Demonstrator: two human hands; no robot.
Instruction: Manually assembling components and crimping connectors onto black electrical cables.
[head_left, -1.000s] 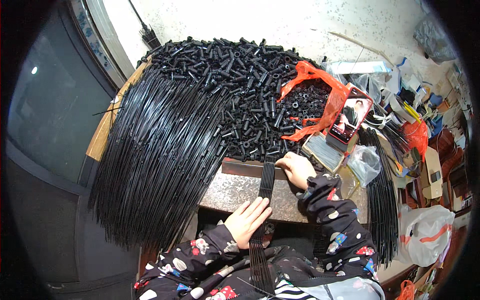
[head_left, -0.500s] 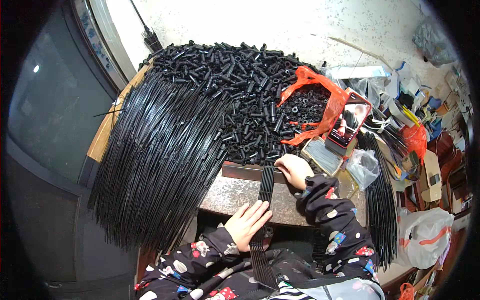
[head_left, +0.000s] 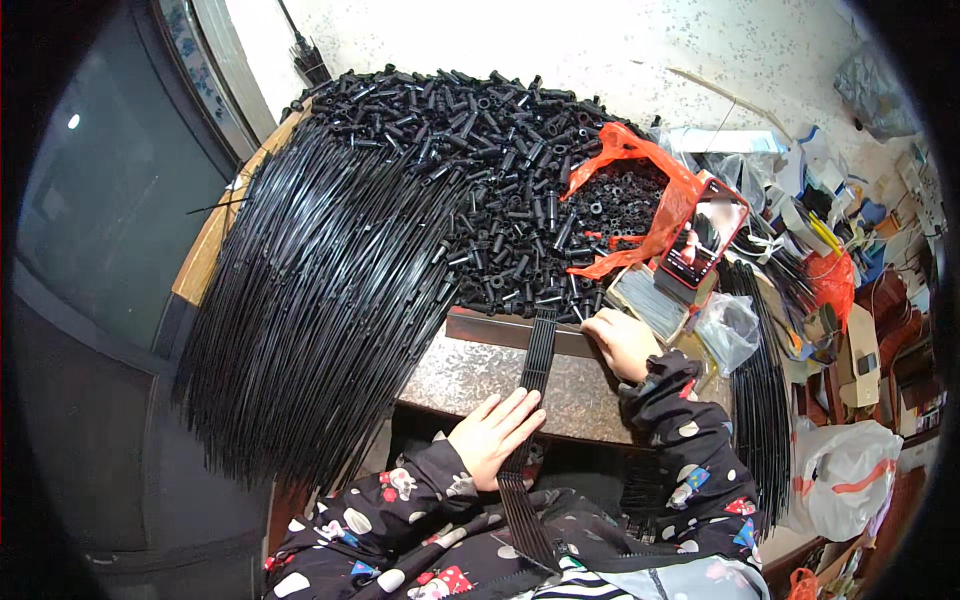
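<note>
1. Step, as judged: the left hand [head_left: 495, 437] steadied the black rods [head_left: 539, 360] spanning counter [head_left: 470, 375] to lap; fingers were straight, thumb hidden, grip closure indeterminable.
2. The right hand [head_left: 626, 345] lay beside the upper rod ends, grip curled; its contents could not be told.
3. The next move likely called for aligned rod ends.

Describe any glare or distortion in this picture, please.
Head view: black, curved corners, with straight edges bowing towards the rim; head view: a bright glare spot on the flat dark-grey panel; head view: whitish sheen along the heaped long, thin black strips.
</note>
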